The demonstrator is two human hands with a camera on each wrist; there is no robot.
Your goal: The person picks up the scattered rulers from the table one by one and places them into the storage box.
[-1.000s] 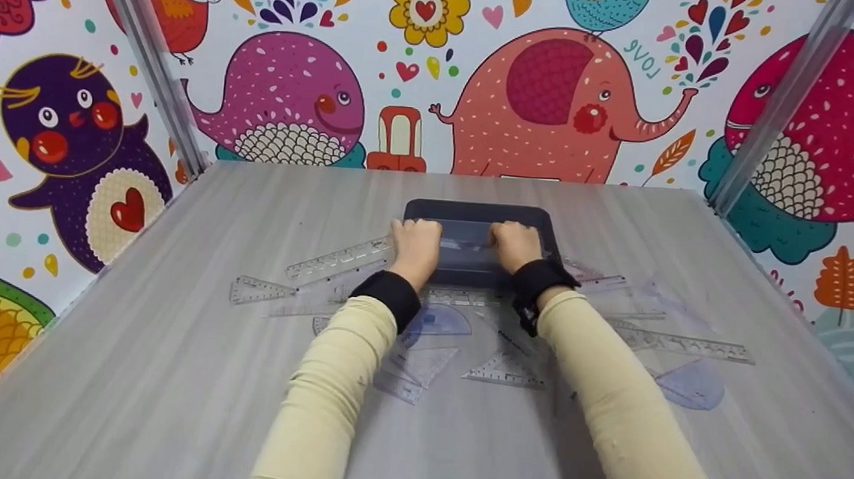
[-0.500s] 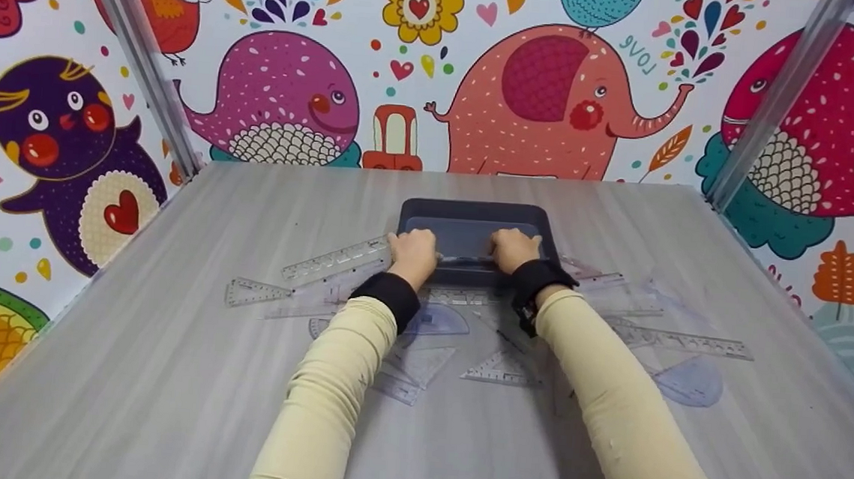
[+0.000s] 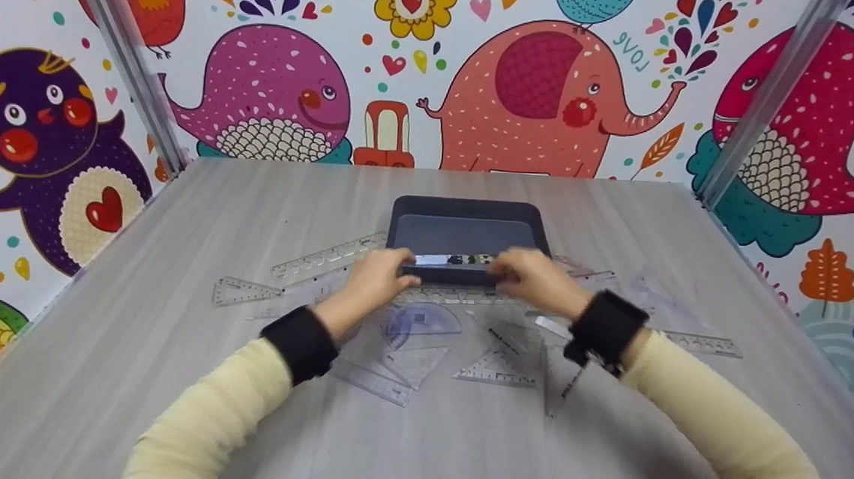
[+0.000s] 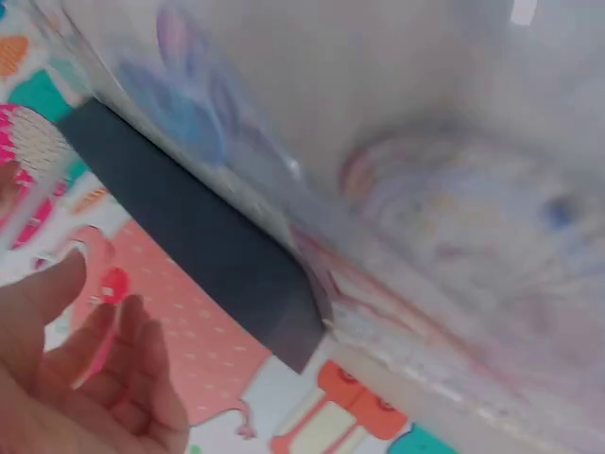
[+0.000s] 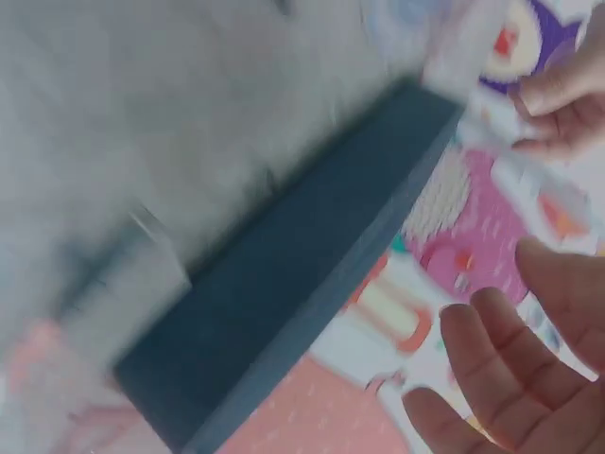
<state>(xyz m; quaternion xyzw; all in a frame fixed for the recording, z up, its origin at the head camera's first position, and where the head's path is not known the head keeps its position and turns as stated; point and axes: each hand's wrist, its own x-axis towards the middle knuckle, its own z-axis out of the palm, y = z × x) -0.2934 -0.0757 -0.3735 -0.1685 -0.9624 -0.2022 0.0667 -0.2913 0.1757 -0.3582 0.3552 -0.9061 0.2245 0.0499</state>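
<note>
The printed wall [image 3: 415, 81] behind carries one word I can read, "love" [image 3: 630, 51], set the wrong way round above the elephant's trunk. Below it, the grey table [image 3: 411, 464] bears scattered clear drawing tools, so it seems best to keep both cuffs lifted clear of them. The dark tray [image 3: 467, 208] sits toward the far edge; no label shows on the sides in view.

The left hand [image 3: 377, 277] and right hand [image 3: 541, 279] are at its near rim, fingers loosely bent, thumbs apart from them; the wrist views show nothing pinched in either. Between them lies the shiny strip [image 3: 448, 259], just behind that rim; whether it rests on the tray floor or sits above it, I cannot tell. The step looks like laying it in: best done level, both ends let down together, and the thumbs drawn off without catching the rim.

Of the smaller pieces, the clear ruler [image 3: 328, 257] left of the tray has graduations too fine to read. The bluish protractor [image 3: 440, 321] bears a dark square mark, and the set square [image 3: 496, 377] has scale marks, their figures illegible. No brand can be made out.
</note>
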